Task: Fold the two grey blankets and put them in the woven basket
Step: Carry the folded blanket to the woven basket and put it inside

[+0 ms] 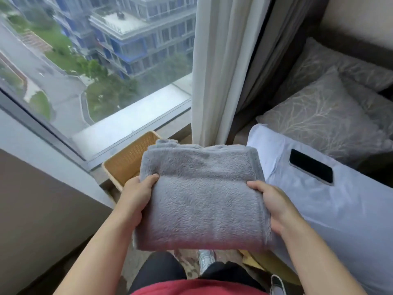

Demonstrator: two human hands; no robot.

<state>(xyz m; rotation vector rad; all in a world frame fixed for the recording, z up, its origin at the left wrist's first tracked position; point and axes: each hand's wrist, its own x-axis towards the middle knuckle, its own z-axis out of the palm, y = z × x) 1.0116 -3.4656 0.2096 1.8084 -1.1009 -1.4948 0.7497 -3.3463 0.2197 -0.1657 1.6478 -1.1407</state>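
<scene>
Both hands, left hand [136, 199] and right hand [274, 206], hold a firm side grip on the folded grey blanket [202, 199], carrying it level above the woven basket [127, 160], likely to keep the folds intact.

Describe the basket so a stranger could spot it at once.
Find the big window. At its foot, left of the white curtain, sits the basket, partly hidden behind the folded grey blanket. It is the only tan, woven thing there; its neighbours are grey or white.

Woven basket [125, 165] half behind blanket [202, 194]
</scene>
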